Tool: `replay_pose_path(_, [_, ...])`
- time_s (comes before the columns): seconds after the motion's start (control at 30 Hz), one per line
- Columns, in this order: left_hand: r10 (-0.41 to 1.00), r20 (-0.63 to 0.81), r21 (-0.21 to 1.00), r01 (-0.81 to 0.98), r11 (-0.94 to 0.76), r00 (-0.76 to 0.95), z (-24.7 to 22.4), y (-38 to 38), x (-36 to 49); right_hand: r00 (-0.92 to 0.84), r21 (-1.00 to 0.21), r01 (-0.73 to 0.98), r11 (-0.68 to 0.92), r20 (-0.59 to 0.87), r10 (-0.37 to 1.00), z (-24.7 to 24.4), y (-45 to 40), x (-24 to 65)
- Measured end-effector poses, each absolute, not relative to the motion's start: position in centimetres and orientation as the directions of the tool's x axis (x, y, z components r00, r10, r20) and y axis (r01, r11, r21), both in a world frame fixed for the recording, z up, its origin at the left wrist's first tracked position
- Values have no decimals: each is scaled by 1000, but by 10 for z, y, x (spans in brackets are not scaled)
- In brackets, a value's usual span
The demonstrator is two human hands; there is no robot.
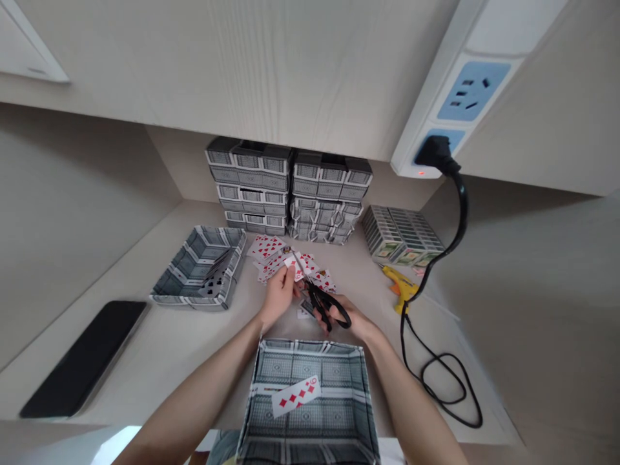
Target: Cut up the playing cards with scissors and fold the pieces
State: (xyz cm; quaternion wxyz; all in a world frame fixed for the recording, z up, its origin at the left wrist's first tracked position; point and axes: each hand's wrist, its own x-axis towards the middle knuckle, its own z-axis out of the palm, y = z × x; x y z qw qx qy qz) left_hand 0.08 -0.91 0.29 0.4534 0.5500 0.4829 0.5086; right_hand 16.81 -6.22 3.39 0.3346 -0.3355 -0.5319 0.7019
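Observation:
Near the middle of the desk my left hand (279, 294) pinches a playing card (293, 266) with red diamonds. Just right of it, my right hand (346, 313) holds black-handled scissors (322, 300), their blades pointing up and left at the card. Loose playing cards (265, 247) lie spread behind both hands, and a small piece with a dark pattern (306, 309) sits beneath them. Closest to my body is an open box made of grey patterned cards (310, 368); inside it rests a cut strip of a nine of diamonds (296, 396).
A second grey box (194, 248) holding cards stands left, beside a black phone (84, 358). Stacked grey boxes (252, 171) line the back. Card packs (402, 236) and a yellow glue gun (401, 287) are right; a black cable (460, 213) hangs from a power strip (460, 97).

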Motion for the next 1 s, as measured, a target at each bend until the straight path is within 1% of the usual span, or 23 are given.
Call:
replay_pose_path(0.27, [993, 118, 990, 72, -119, 15, 4, -9, 1, -569, -974, -115, -194, -95, 817, 33, -63, 169])
replay_pose_path(0.63, [994, 113, 990, 82, -113, 7, 10, -11, 1, -567, -968, -133, -215, -103, 817, 33, -64, 168])
replay_pose_path(0.8, [990, 139, 985, 101, -139, 4, 7, -10, 0, -574, -974, -136, -184, -74, 816, 32, -63, 166])
replay_pose_path(1.0, [986, 164, 977, 141, -159, -28, 7, -12, 1, -564, -965, -146, -219, -100, 820, 36, -65, 165])
